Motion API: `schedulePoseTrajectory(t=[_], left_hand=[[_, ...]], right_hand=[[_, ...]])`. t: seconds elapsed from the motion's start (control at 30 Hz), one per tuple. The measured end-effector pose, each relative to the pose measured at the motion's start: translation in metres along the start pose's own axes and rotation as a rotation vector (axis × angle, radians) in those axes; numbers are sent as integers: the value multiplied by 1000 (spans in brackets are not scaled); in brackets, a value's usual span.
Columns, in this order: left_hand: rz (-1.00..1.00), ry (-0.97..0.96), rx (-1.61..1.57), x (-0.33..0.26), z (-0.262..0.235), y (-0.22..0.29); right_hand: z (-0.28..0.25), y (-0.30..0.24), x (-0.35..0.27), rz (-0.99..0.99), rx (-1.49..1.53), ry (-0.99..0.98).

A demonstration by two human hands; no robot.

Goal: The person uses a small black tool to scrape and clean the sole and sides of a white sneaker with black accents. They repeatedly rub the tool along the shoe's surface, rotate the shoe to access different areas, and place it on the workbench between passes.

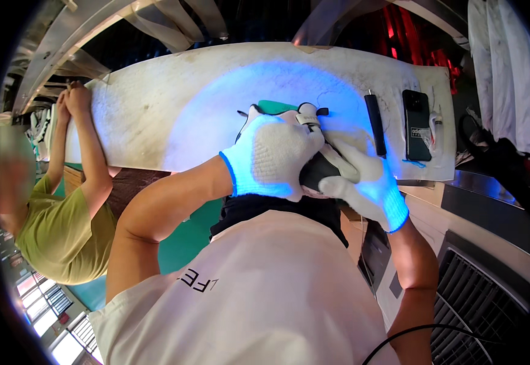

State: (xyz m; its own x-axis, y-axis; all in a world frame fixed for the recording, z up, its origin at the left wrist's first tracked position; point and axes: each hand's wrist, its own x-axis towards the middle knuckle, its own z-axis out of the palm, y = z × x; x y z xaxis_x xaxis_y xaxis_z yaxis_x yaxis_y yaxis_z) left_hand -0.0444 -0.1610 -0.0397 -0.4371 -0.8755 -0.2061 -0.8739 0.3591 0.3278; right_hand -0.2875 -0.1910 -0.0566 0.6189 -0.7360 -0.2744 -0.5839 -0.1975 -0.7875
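Observation:
Both my hands wear white knit gloves and are closed around what looks like a shoe (pixel 320 170), white and dark, at the near edge of the table. My left hand (pixel 274 155) lies across it, back of the hand up, its fingertips hidden. From the right, my right hand (pixel 365 176) grips the shoe's side, the thumb along its near end. Beyond my left hand show a green part (pixel 277 107), a pale strap-like piece (pixel 309 117) and small black tabs. Whether these belong to one shoe or two, I cannot tell. Blue light falls on the gloves.
The worktable has a stained white cover (pixel 137 109). To the right lie a dark pen-like tool (pixel 375 125), a dark phone (pixel 416 115) and a small white item (pixel 435 131). A co-worker in a green shirt (pixel 64 243) rests both arms at the left end. A dark grille (pixel 478 298) stands lower right.

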Motion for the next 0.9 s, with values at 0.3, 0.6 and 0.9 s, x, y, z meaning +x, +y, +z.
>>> schedulePoseTrajectory(t=[0.3,0.6,0.9], left_hand=[[187,31,-298,2,8,-30],[-12,605,-1143,-84,63,-130],[228,445,-208,-65,1,-116]], right_hand=[[22,-24,17,176,-100,88],[70,6,-29,90,-43,686],[9,56,66,-34,412,398]])
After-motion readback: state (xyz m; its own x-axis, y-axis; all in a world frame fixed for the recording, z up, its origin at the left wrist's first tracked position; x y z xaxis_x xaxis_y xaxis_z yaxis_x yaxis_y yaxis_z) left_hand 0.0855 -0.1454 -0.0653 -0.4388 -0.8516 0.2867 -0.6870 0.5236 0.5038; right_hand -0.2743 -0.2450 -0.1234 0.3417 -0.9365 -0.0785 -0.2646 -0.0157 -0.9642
